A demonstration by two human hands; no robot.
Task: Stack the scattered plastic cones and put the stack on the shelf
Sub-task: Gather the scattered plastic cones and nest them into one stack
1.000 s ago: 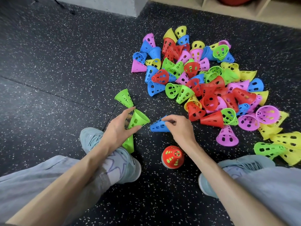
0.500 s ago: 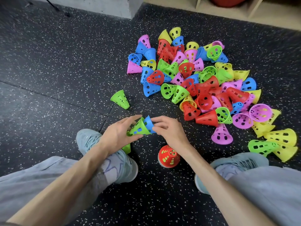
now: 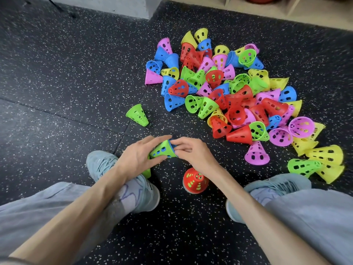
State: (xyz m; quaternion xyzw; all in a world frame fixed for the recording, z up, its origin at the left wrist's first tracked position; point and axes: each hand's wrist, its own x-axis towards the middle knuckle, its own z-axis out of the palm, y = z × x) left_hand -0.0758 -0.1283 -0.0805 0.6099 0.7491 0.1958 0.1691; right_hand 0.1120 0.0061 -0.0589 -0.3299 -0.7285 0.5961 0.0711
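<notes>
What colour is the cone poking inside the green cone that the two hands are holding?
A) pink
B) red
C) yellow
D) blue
D: blue shows through the holes of the green cone and at its wide rim, where the blue cone sits nested inside, gripped between the left hand and the right hand.

A large pile of cones (image 3: pixel 229 92) lies on the floor (image 3: pixel 57 73), ahead and to the right of the person. One single cone (image 3: pixel 137 114) lies apart, left of the pile. Nearer, between the two hands, sits a nested cone (image 3: pixel 162 150), the left hand (image 3: pixel 137 157) on its left, the right hand (image 3: pixel 193 152) on its right. A short stack (image 3: pixel 194 180) stands just behind the right hand, between the shoes (image 3: pixel 131 188).
</notes>
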